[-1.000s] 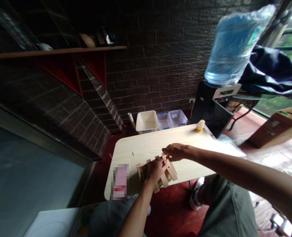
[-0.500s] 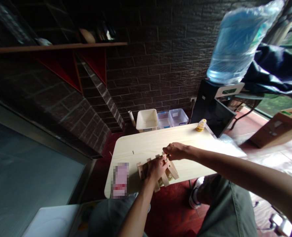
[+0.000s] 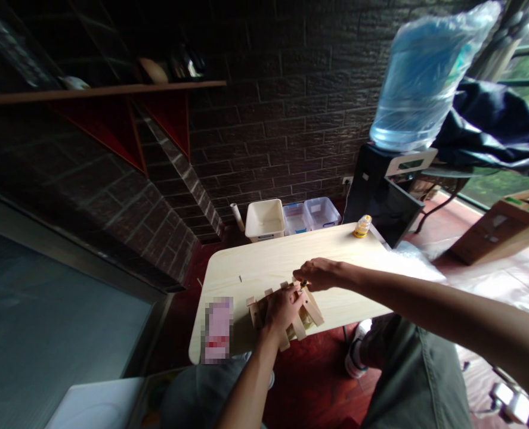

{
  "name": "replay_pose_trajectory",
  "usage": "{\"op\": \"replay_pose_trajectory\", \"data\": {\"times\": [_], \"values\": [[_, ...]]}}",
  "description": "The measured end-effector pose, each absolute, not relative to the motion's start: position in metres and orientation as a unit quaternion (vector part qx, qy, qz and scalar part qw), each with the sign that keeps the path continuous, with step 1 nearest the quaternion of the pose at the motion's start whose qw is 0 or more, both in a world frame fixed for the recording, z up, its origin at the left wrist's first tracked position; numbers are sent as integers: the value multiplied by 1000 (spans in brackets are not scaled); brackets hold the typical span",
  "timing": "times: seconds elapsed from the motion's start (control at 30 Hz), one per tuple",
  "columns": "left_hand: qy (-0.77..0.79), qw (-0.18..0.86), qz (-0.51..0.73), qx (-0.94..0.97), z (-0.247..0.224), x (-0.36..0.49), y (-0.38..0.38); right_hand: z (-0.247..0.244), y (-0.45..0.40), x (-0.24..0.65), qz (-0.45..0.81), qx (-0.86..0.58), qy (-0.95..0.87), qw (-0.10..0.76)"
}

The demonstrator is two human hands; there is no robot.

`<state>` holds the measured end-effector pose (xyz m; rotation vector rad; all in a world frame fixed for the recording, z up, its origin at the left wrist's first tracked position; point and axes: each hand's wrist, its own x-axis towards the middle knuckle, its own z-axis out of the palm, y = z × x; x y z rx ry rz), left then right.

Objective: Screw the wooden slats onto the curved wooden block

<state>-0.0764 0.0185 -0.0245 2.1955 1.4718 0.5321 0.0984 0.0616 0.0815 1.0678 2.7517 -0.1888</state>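
Note:
A small slatted wooden frame (image 3: 299,326) rests near the front edge of the pale table, its slats sticking out on both sides. My left hand (image 3: 283,308) lies over its middle, fingers wrapped on the wood and fingertips near the far right corner. At that corner my right hand (image 3: 320,274) is closed around a small yellow-and-black screwdriver (image 3: 304,283). The tool's tip points down toward the wood beside my left fingertips; most of its handle is hidden in the fist.
On the table (image 3: 255,262) lie a short thin dark piece (image 3: 241,278), a blurred-out pink packet (image 3: 218,330) and a yellow-and-clear bottle (image 3: 362,226). Behind stand a cream bin (image 3: 265,218), clear boxes (image 3: 322,213) and a water dispenser (image 3: 376,196). A cardboard box (image 3: 499,229) stands right.
My view has shifted slightly. My right fist has turned a little at the frame's corner, showing more of the yellow tool. My left hand stays on the frame.

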Motion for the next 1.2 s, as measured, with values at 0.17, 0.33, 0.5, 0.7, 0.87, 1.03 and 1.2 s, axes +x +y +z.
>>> {"op": "replay_pose_trajectory", "data": {"times": [0.17, 0.33, 0.5, 0.7, 0.87, 1.03, 1.2], "values": [[537, 223, 196, 790, -26, -76, 19, 80, 61, 97, -20, 340, 935, 97], [535, 211, 180, 798, -28, -77, 22, 75, 62, 95, -36, 361, 927, 95], [549, 211, 172, 790, -26, -75, 22, 70, 65, 94, -47, 400, 910, 99], [547, 226, 189, 784, -24, -74, 20, 76, 61, 96, -44, 381, 918, 98], [537, 226, 216, 784, -27, -75, 19, 86, 53, 96, -21, 337, 936, 104], [546, 217, 197, 785, -24, -74, 19, 83, 57, 95, -38, 353, 929, 107], [552, 211, 187, 785, -19, -72, 19, 77, 62, 93, -57, 389, 912, 113]]}}
